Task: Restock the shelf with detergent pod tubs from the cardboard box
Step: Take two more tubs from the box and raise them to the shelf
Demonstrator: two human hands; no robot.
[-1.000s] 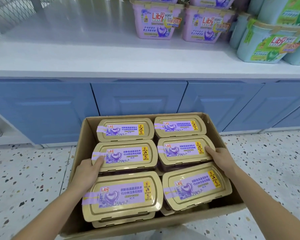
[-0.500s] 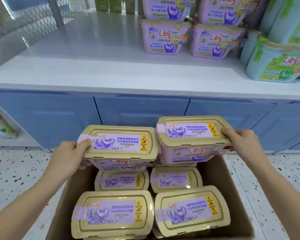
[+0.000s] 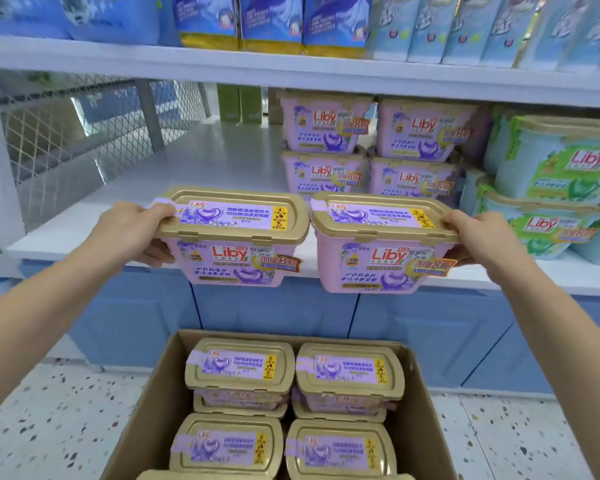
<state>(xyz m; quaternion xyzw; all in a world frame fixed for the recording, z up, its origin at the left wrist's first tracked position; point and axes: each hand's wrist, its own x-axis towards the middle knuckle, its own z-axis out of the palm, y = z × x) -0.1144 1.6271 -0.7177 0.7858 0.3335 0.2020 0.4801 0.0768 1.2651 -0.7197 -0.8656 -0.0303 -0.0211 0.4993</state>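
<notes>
I hold two pink detergent pod tubs with gold lids side by side in the air, level with the front edge of the white shelf [image 3: 201, 161]. My left hand [image 3: 132, 230] grips the left end of the left tub [image 3: 236, 244], thumb on the lid. My right hand [image 3: 478, 237] grips the right end of the right tub [image 3: 381, 251]. Below stands the open cardboard box [image 3: 420, 410] on the floor, with several more gold-lidded tubs [image 3: 239, 368] stacked inside.
Stacked pink tubs [image 3: 326, 147] stand at the shelf's back middle, green tubs [image 3: 555, 168] to their right. The shelf's left part is bare, backed by wire mesh [image 3: 66, 126]. An upper shelf [image 3: 291, 71] carries blue packs. Blue cabinet doors [image 3: 274, 313] lie under the shelf.
Both hands took one tub each out of the box and raised them from box height to shelf level. My view tilted upward.
</notes>
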